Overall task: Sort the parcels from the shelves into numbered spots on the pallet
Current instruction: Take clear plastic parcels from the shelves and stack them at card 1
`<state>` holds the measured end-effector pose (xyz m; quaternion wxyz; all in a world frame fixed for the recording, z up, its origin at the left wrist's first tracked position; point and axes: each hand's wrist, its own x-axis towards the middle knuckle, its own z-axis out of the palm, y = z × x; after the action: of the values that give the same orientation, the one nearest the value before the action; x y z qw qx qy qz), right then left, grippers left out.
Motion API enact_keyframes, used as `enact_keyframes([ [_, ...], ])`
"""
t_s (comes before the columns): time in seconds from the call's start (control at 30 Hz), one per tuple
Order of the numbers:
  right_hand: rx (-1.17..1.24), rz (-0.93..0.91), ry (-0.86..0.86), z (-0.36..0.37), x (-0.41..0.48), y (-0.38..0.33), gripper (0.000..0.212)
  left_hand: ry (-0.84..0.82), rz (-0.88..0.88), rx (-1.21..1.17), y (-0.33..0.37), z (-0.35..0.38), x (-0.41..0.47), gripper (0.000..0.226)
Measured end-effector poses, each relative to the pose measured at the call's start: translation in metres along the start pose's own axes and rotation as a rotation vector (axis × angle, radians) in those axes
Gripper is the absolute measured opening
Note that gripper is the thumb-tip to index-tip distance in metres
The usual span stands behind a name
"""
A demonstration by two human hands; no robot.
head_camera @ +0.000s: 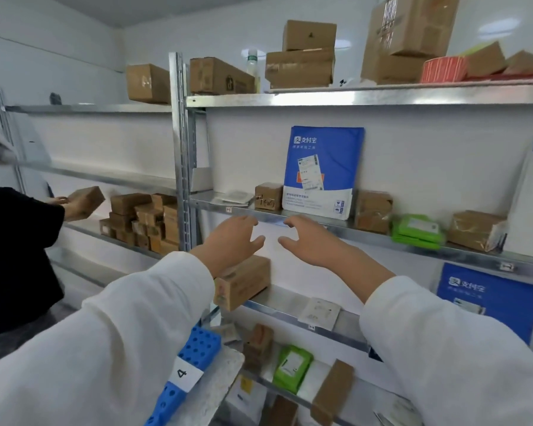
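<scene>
1. White-walled storeroom, galvanised metal shelves (pixel 366 98) running left to far right; cardboard boxes stacked on the top tier.
2. Both arms in white sleeves reach toward the middle shelf. Left hand (pixel 233 241) and right hand (pixel 313 241) face each other, palms inward, fingers spread wide, holding nothing; a bare gap lies between them.
3. Blue-and-white mailer (pixel 322 170) stands upright on the middle shelf, just beyond the hands, long axis vertical, leaning back against the wall, printed face toward the camera. Its label text is too small to read.
4. Small brown box (pixel 268 196) sits just left of the mailer, handwriting on its near face, illegible.
5. Right of the mailer: a taped brown box (pixel 373 212), then a green packet (pixel 416 230) lying flat.
6. Long carton (pixel 243 282) on the shelf below, long axis running near-left to far-right, near end overhanging the edge; the left wrist hides part of its top.
7. Blue pegged pallet block (pixel 194 353) with a white tag reading 4 (pixel 183 372) shows low left, cut off by the left sleeve.
8. Another person in black at far left holds a small box (pixel 85 202); mostly out of frame.
</scene>
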<state>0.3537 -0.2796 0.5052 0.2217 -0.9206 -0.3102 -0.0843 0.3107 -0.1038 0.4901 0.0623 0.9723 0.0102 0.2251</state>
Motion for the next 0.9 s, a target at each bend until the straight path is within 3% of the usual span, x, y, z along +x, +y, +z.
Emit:
enact_keyframes([
  [0.33,0.084,0.009,-0.046,0.051,0.119,-0.004,0.068,-0.05,0.003,0.056,-0.1,0.022,0.086,0.048],
  [0.57,0.178,0.018,-0.009,0.097,0.241,-0.024,0.049,-0.02,-0.04,0.021,-0.196,0.059,0.159,0.046],
  [0.9,0.009,0.169,-0.115,0.149,0.371,-0.004,0.065,-0.028,-0.055,-0.032,-0.278,0.11,0.252,0.038],
])
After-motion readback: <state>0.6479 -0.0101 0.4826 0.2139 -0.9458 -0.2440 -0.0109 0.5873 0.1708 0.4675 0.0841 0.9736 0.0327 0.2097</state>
